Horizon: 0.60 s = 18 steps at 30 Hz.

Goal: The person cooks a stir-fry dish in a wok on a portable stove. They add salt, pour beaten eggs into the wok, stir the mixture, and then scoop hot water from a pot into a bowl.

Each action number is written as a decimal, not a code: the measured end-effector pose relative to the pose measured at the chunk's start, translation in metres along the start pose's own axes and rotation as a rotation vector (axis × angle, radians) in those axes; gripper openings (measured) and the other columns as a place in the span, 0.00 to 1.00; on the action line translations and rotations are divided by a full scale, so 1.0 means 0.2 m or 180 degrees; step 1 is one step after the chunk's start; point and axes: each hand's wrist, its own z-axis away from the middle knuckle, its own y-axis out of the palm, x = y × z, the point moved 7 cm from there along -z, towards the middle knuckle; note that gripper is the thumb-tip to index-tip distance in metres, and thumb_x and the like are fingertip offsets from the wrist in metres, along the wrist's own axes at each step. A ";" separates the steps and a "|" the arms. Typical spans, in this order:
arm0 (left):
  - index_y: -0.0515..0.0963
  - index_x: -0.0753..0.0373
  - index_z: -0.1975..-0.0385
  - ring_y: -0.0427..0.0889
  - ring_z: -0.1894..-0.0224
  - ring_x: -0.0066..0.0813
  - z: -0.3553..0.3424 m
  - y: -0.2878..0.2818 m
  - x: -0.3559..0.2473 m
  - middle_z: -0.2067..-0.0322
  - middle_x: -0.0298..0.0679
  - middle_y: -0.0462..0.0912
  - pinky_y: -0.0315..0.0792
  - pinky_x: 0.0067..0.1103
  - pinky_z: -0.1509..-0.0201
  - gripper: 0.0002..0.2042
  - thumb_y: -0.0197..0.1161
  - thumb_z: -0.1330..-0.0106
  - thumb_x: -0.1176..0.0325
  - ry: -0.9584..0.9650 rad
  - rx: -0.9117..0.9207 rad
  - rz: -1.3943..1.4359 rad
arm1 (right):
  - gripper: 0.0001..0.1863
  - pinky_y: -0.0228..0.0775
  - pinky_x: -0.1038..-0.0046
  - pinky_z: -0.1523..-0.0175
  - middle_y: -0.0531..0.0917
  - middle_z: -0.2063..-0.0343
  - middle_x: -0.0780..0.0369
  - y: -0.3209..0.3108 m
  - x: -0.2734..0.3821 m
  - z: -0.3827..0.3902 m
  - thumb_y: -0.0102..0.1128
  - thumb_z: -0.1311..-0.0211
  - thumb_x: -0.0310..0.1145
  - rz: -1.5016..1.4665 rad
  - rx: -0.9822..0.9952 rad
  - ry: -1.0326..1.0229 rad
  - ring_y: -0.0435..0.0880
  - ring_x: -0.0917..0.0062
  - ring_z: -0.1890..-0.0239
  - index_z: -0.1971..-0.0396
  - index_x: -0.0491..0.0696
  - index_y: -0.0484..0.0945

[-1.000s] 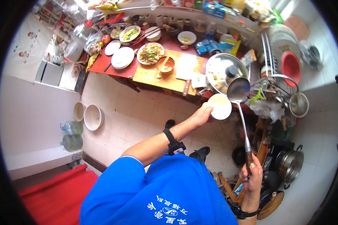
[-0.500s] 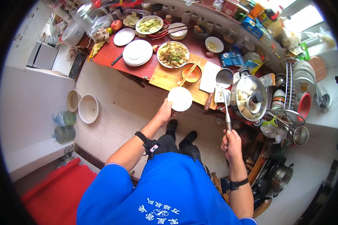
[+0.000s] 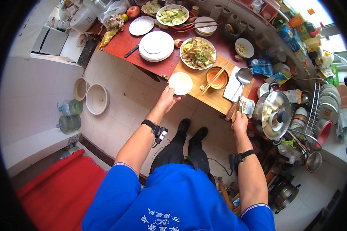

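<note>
In my left hand [image 3: 166,99] is a small white bowl [image 3: 181,84], gripped by its near rim at the front edge of the wooden cutting board [image 3: 185,68]. My right hand [image 3: 240,122] is closed round the handle of a metal ladle [image 3: 244,76]. The ladle's bowl is over the white board [image 3: 231,87], beside a knife with a brown handle [image 3: 231,111]. To the right of the ladle stands a pot under a glass lid [image 3: 273,115], with pale pieces showing through. An orange bowl [image 3: 217,78] with chopsticks [image 3: 214,80] across it sits between my hands.
A plate of stir-fried food [image 3: 197,53], stacked white plates [image 3: 156,46] and a black-handled knife [image 3: 132,51] lie on the red table [image 3: 121,48]. A dish rack [image 3: 314,100] is at the right. Tubs [image 3: 97,99] and water jugs [image 3: 70,122] stand on the floor at left.
The view has shifted, so the table appears lower and further right. The ladle has moved from beside the lidded pot to over the white board. Both hands keep their hold.
</note>
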 end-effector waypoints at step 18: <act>0.49 0.52 0.24 0.90 0.60 0.38 -0.31 0.03 0.02 0.42 0.47 0.79 0.78 0.15 0.75 0.25 0.38 0.17 0.55 -0.0154 -0.0354 -0.1227 | 0.32 0.71 0.56 0.36 0.81 0.47 0.40 0.16 -0.15 0.00 0.61 0.35 0.37 0.1762 0.0262 0.0067 0.80 0.49 0.42 0.35 0.42 0.63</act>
